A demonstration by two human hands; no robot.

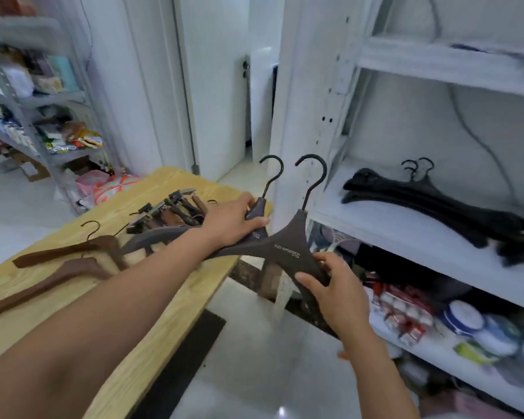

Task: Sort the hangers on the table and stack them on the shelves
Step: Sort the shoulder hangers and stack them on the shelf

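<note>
My left hand (pixel 235 220) grips the neck of a dark grey hanger (pixel 155 237) at the table's right end. My right hand (pixel 336 287) holds the right arm of a second dark grey hanger (pixel 288 246), lifted past the table edge toward the white shelves. Both black hooks point up. Two brown wooden hangers (pixel 67 267) lie on the wooden table (pixel 152 313) at the left. A pile of brown clip hangers (pixel 170 211) sits at the table's far end. A stack of black hangers (pixel 430 204) rests on the middle shelf (pixel 375 234).
The white shelf unit fills the right side; its lower shelves hold red-and-white packs (pixel 403 313) and round tubs (pixel 463 319). A grey rack (pixel 34 101) with mixed goods stands at the back left. White floor lies between table and shelves.
</note>
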